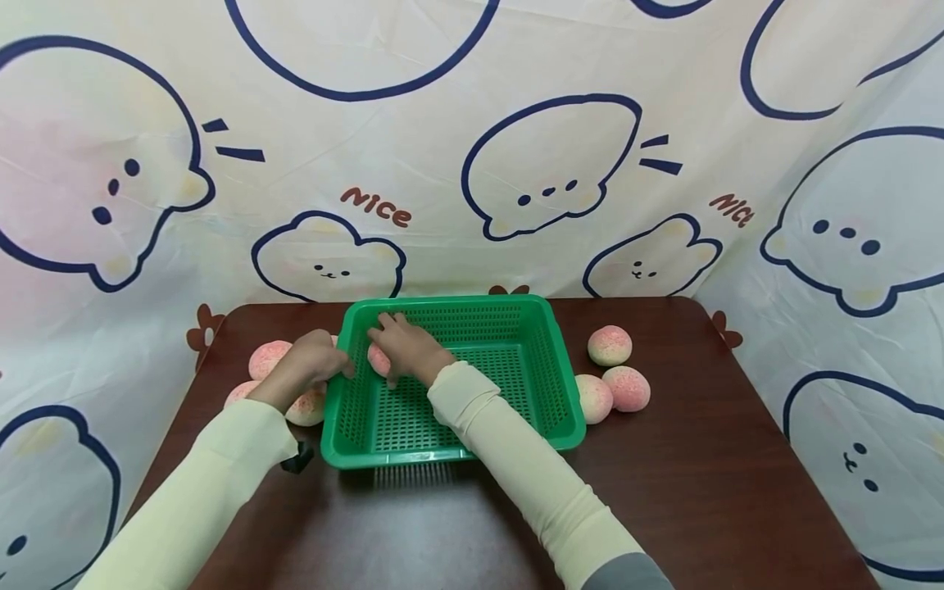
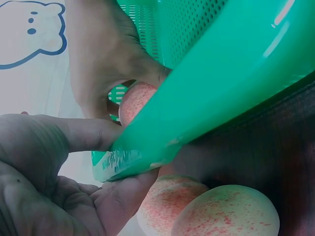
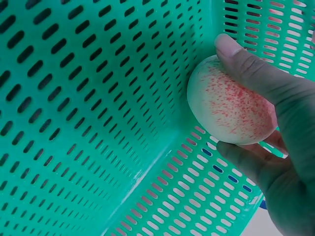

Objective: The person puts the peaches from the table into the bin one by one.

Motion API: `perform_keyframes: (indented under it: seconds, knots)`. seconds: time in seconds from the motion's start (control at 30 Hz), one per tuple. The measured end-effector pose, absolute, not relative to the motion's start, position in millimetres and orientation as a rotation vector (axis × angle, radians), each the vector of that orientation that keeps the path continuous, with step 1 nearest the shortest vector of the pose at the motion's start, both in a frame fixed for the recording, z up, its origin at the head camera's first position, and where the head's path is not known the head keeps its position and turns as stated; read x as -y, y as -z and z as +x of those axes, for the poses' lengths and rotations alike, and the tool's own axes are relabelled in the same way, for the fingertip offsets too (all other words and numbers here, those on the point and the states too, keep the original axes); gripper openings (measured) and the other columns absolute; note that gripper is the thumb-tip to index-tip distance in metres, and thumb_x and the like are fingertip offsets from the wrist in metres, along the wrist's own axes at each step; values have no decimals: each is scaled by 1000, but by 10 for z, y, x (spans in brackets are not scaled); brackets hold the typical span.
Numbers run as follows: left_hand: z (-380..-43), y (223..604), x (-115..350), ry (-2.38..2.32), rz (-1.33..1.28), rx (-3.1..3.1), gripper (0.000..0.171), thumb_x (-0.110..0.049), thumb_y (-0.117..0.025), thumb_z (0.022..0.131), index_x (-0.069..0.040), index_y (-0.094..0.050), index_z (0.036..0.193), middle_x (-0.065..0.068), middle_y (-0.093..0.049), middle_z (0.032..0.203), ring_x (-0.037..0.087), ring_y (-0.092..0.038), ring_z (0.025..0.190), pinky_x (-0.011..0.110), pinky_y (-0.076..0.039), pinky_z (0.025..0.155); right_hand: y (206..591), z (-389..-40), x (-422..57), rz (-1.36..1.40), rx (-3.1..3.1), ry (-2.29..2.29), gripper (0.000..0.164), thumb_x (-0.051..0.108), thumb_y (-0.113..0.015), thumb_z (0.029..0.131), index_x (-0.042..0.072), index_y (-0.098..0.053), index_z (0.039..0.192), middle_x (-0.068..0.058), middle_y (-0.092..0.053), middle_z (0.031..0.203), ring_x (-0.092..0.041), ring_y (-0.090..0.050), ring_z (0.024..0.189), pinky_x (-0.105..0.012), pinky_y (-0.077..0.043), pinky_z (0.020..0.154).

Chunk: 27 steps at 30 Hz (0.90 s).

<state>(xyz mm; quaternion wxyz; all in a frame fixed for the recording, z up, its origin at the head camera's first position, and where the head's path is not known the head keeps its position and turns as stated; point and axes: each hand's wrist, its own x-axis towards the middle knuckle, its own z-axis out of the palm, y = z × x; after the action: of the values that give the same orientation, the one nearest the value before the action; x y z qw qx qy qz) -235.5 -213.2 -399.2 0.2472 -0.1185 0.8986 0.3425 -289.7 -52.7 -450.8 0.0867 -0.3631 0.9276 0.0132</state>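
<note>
A green plastic basket point(image 1: 457, 452) with slotted walls stands on the table. At its left rim my left hand point(image 1: 315, 360) pinches the edge between thumb and fingers, as the left wrist view shows. Inside the basket, near the left wall, my right hand point(image 1: 413, 348) grips a pink and cream peach point(image 3: 231, 105) with thumb and fingers curled round it. Just outside the left wall, partly covered by my left hand and wrist, lie several more peaches point(image 1: 269, 359). Two of them show below the rim in the left wrist view, one peach point(image 2: 229, 214) in front of the other.
Three peaches point(image 1: 610, 346) sit right of the basket, the nearest one close against its wall. The dark brown table point(image 1: 686, 475) extends toward me and to the right. A cloth point(image 1: 435, 180) with cartoon bears hangs behind and at both sides.
</note>
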Motion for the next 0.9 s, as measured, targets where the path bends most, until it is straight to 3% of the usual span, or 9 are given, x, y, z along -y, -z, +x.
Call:
perform_keyframes:
  seconds: [0.6, 0.9]
  knots:
    - [-2332, 3998, 2097, -949, -316, -2478, 16, -4, -66, 84, 7, -59, 92, 12, -60, 74, 14, -55, 53, 28, -49, 51, 4554, -2884, 483, -1116, -2805, -43, 83, 41, -93, 72, 20, -55, 143, 2, -53, 145, -17, -47, 126, -30, -53, 100]
    - [-2317, 3965, 2093, -937, -313, -2476, 24, -5, -65, 86, 12, -60, 101, 17, -65, 83, 16, -62, 60, 30, -54, 56, 4559, -2873, 510, -1102, -2811, -83, 73, 38, -91, 76, 21, -59, 139, 0, -49, 143, -18, -45, 123, -30, -55, 95]
